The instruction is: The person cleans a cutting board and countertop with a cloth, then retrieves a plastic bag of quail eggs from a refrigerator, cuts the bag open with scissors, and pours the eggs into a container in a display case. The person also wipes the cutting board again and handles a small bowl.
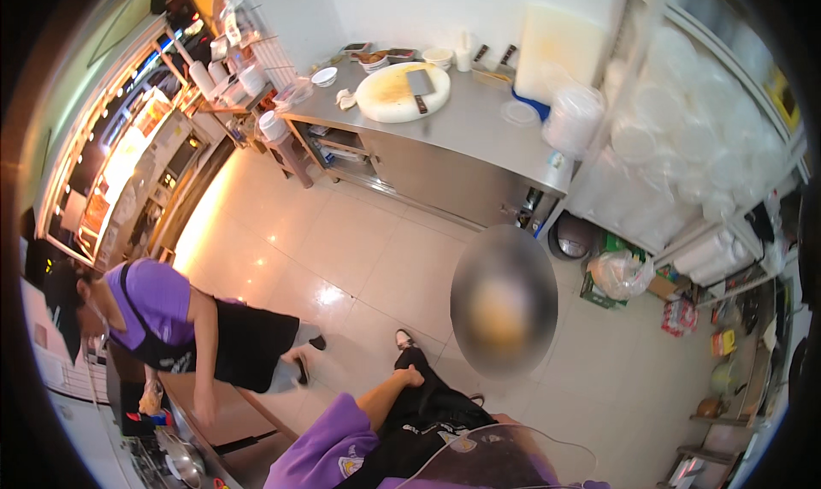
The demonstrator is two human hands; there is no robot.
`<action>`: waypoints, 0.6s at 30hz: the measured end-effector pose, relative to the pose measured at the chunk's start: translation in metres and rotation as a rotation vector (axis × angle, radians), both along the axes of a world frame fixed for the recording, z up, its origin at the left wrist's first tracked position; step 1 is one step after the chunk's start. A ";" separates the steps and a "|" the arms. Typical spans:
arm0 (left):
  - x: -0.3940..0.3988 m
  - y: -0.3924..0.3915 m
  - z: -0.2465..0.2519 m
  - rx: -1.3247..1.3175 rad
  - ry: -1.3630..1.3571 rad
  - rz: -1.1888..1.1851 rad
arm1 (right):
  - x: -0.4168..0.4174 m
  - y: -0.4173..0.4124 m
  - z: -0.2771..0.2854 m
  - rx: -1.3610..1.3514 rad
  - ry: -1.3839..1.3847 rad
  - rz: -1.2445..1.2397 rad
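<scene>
My left hand point(410, 377) hangs low in front of my black apron point(423, 412), above the tiled floor point(385, 258). I see nothing held in it, and its fingers are too small to make out. My right hand is out of view; part of an arm shows behind a clear plastic shield point(507, 457) at the bottom. Across the floor stands a stainless steel worktable point(474, 139). On it a cleaver point(421, 88) lies flat on a round, stained cutting board point(385, 101). A crumpled white cloth point(346, 99) is beside the board.
A co-worker point(154, 316) in a purple shirt leans over a counter point(224, 418) at left, a gloved hand low. Bagged containers point(680, 117) fill the right rack. A plastic bag point(619, 274) and boxes sit on the floor. A blurred oval point(503, 303) hides part of the room.
</scene>
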State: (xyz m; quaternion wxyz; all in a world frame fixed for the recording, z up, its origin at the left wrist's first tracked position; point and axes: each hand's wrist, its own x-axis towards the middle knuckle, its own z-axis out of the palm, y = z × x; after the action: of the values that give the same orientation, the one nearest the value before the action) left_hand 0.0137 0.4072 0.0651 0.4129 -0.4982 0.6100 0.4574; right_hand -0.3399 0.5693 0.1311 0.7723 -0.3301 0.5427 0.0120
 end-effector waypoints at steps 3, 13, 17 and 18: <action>-0.006 -0.032 0.032 -0.001 0.030 0.140 | -0.007 -0.021 -0.024 0.146 -0.080 -0.177; 0.155 -0.160 0.042 -0.160 0.122 0.826 | 0.099 -0.271 -0.061 -0.467 0.558 0.312; 0.229 -0.178 0.045 -0.054 0.204 1.496 | 0.153 -0.386 -0.024 -0.628 0.497 -0.056; 0.249 -0.179 0.042 -0.085 0.132 1.519 | 0.172 -0.413 -0.009 -0.592 0.467 -0.075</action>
State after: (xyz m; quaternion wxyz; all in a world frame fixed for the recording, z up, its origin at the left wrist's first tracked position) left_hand 0.2626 0.2284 0.1067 -0.0720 -0.7681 0.1403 0.6206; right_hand -0.1682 0.1566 0.1217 0.4990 -0.5070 0.6959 -0.0988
